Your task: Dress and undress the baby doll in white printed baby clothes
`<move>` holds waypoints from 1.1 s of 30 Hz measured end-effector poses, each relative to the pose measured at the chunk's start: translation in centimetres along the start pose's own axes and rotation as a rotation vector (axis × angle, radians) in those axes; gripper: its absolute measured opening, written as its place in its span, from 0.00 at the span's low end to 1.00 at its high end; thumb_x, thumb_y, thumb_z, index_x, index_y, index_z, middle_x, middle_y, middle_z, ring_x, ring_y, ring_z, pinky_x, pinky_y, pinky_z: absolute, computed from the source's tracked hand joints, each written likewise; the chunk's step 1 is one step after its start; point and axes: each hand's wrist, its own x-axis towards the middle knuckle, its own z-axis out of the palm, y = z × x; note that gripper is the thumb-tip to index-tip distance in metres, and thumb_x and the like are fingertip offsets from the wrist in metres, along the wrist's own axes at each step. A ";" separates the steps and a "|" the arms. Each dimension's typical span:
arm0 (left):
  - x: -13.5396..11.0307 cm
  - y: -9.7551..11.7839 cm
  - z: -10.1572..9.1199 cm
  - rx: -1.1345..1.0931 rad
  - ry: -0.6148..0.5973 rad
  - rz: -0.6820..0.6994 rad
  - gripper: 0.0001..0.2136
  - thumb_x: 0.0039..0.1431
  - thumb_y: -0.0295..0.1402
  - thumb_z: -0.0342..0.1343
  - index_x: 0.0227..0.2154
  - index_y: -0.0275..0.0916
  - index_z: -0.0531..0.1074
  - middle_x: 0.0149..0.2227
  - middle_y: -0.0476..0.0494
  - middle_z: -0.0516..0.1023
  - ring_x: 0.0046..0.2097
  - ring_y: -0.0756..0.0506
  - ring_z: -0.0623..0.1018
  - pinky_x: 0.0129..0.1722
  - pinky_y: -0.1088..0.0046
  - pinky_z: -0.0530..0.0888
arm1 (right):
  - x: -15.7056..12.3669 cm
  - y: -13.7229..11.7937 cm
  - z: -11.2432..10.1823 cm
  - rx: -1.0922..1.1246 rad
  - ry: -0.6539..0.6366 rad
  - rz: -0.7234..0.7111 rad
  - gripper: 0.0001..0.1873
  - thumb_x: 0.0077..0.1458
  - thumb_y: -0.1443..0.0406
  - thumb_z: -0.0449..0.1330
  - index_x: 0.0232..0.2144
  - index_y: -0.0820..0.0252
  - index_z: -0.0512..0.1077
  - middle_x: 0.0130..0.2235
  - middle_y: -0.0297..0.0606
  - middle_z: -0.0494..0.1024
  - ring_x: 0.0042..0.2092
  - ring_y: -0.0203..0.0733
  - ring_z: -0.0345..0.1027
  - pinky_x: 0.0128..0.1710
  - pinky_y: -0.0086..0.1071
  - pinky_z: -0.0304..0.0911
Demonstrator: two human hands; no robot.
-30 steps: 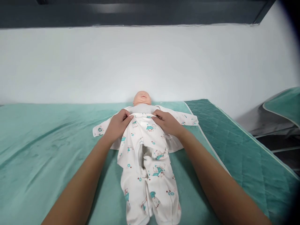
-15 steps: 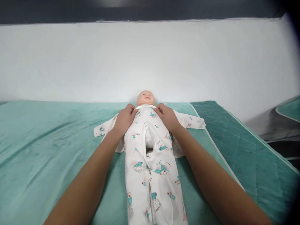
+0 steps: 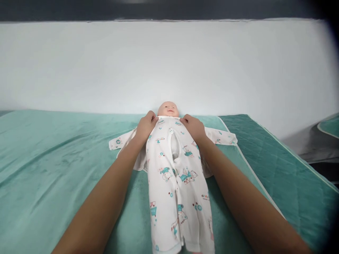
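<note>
A baby doll (image 3: 168,108) lies on its back on a teal blanket (image 3: 53,158), head toward the white wall. A white romper (image 3: 174,176) printed with teal bears covers its body and legs. My left hand (image 3: 145,127) grips the romper's top edge at one shoulder, fingers curled on the cloth. At the other shoulder my right hand (image 3: 193,127) pinches the same edge. The romper front gapes open at the chest. White sleeves spread out to both sides beneath my hands.
A white wall (image 3: 169,63) rises right behind the doll's head. A darker quilted teal mat (image 3: 278,169) lies to the right with a pale border. Further right, another teal-edged pad (image 3: 328,127) sits lower.
Both hands have pulled the romper's top edge up from the doll's belly to its shoulders, just under the chin. The garment now lies stretched flat over the body.
</note>
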 end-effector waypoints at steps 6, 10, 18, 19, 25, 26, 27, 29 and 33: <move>-1.2 -0.4 0.0 -0.171 -0.036 0.116 0.11 0.60 0.35 0.50 0.41 0.46 0.76 0.40 0.47 0.80 0.43 0.43 0.77 0.44 0.68 0.68 | -1.0 0.8 0.1 0.206 0.042 -0.091 0.14 0.62 0.56 0.51 0.41 0.51 0.73 0.42 0.35 0.79 0.44 0.45 0.70 0.42 0.35 0.59; -3.1 -0.6 -0.9 -0.120 -0.061 0.216 0.15 0.60 0.32 0.49 0.45 0.49 0.79 0.47 0.46 0.80 0.50 0.42 0.76 0.52 0.66 0.68 | -2.4 1.4 -0.4 0.263 0.003 -0.298 0.20 0.64 0.62 0.46 0.50 0.50 0.74 0.53 0.34 0.77 0.55 0.45 0.67 0.55 0.39 0.59; -9.5 -1.9 -1.4 0.156 0.100 0.255 0.22 0.62 0.30 0.48 0.59 0.46 0.68 0.62 0.42 0.68 0.63 0.39 0.64 0.64 0.57 0.59 | -7.6 2.9 -0.7 0.143 0.124 -0.311 0.25 0.60 0.69 0.45 0.55 0.57 0.72 0.62 0.42 0.67 0.66 0.50 0.51 0.65 0.50 0.49; -10.2 -1.9 -1.4 0.210 0.112 0.243 0.22 0.63 0.30 0.47 0.60 0.45 0.67 0.63 0.41 0.67 0.64 0.39 0.63 0.64 0.56 0.59 | -8.4 2.9 -0.7 0.136 0.154 -0.302 0.25 0.59 0.70 0.46 0.55 0.58 0.72 0.63 0.43 0.66 0.67 0.51 0.49 0.65 0.52 0.49; -12.0 -0.5 -2.1 0.305 0.172 0.169 0.16 0.62 0.29 0.48 0.52 0.41 0.73 0.56 0.39 0.72 0.59 0.36 0.65 0.59 0.55 0.64 | -10.6 2.6 -0.8 0.302 0.265 -0.130 0.19 0.51 0.69 0.53 0.45 0.58 0.74 0.51 0.47 0.71 0.52 0.50 0.64 0.53 0.47 0.64; -12.1 -0.2 -2.2 0.261 0.195 0.139 0.15 0.62 0.29 0.49 0.49 0.40 0.74 0.54 0.39 0.73 0.57 0.36 0.66 0.58 0.56 0.64 | -10.6 2.4 -0.9 0.361 0.242 -0.073 0.17 0.50 0.68 0.54 0.43 0.59 0.74 0.47 0.45 0.73 0.48 0.48 0.67 0.49 0.44 0.66; -12.2 0.1 -2.3 0.195 0.211 0.103 0.14 0.61 0.29 0.48 0.46 0.40 0.74 0.51 0.39 0.74 0.55 0.37 0.68 0.56 0.57 0.65 | -10.6 2.2 -1.1 0.412 0.210 -0.014 0.15 0.50 0.67 0.55 0.41 0.59 0.73 0.43 0.43 0.74 0.43 0.46 0.69 0.46 0.42 0.67; -12.2 0.6 -2.3 0.050 0.211 0.021 0.12 0.60 0.28 0.48 0.44 0.40 0.72 0.45 0.41 0.76 0.48 0.41 0.72 0.49 0.63 0.69 | -10.6 1.5 -1.6 0.481 0.139 0.088 0.12 0.51 0.63 0.56 0.38 0.58 0.72 0.39 0.38 0.77 0.39 0.44 0.70 0.43 0.39 0.66; -12.2 1.4 -2.3 -0.250 0.176 -0.157 0.09 0.56 0.30 0.51 0.40 0.40 0.68 0.38 0.47 0.76 0.39 0.46 0.74 0.39 0.70 0.70 | -11.0 -0.3 -2.9 0.610 -0.010 0.143 0.16 0.52 0.55 0.58 0.39 0.57 0.74 0.43 0.40 0.79 0.44 0.50 0.72 0.45 0.40 0.66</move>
